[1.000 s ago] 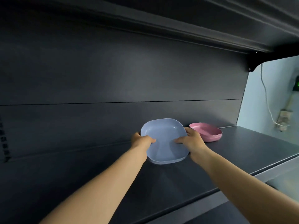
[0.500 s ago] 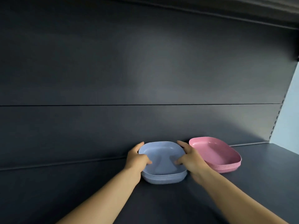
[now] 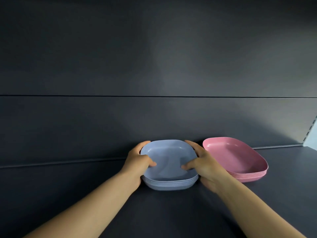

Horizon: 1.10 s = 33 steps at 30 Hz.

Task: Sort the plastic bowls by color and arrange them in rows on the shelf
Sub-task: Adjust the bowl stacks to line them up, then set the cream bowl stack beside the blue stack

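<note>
The stack of blue bowls [image 3: 169, 166] sits on the dark shelf [image 3: 171, 212] close to the back panel [image 3: 154, 66], at about 6 o'clock of the view's centre. Both hands clasp it from opposite sides. The left hand [image 3: 137, 164] is at the stack's 9 o'clock: its thumb lies over the rim into the top bowl, its fingers curl round the far left edge, so that grip is closed on the stack. The right hand [image 3: 204, 164] is at the stack's 3 o'clock, thumb over the rim pointing inward, fingers wrapped along the far right corner, likewise a closed grip on the stack. The bowls are nested, their rims showing as thin layered lines at the front.

At 3 o'clock of the blue stack, just beside the right hand, stands a stack of pink bowls [image 3: 236, 159], also nested and resting on the shelf.

No brand, label or writing can be read on anything.

Compared with half a second ago, the hands hold the blue stack in the same way and it stands in the same spot beside the pink one; the view has come closer and shifted slightly left, so both stacks look larger.
</note>
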Motion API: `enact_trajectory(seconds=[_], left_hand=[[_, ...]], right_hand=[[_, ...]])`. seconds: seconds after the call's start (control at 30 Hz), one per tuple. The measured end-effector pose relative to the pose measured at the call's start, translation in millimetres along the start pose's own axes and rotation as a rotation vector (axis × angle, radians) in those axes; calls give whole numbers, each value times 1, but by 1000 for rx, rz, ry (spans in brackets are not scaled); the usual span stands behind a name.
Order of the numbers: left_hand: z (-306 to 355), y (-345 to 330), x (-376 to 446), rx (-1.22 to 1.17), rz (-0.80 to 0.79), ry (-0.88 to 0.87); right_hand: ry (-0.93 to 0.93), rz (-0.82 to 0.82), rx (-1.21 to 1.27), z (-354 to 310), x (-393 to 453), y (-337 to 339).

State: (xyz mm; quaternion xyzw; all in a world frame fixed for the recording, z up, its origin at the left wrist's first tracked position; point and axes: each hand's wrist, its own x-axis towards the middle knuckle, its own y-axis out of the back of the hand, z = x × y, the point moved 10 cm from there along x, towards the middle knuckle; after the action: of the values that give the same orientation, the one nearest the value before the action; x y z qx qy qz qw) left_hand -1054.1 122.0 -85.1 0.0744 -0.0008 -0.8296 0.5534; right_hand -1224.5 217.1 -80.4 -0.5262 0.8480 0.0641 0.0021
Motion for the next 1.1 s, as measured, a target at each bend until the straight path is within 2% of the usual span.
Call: enact_trajectory(seconds=[0.33,0.47,0.57,0.67,0.8,0.93,1.1], left_hand=[[10,-7,-8,108,-64,-37],[29,4,-20,166,-117,-51],[56,34,-39,489,-185,-156],[74,72,-66,889,-253,-259],[84,143,-116,1302,-259,-349],[95,238,-176,1439,-179,-402],[79,383,-254,1499,-97,-376]], right_hand=[[-3,26,-125,-10,-6,0],[46,77,-389,-40,-20,-1],[96,78,-712,-75,-38,-20],[138,59,-1053,-103,-62,-57],[202,45,-1310,-135,-112,-131],[273,19,-1471,-162,-170,-223],[345,-79,-1412,-167,-243,-368]])
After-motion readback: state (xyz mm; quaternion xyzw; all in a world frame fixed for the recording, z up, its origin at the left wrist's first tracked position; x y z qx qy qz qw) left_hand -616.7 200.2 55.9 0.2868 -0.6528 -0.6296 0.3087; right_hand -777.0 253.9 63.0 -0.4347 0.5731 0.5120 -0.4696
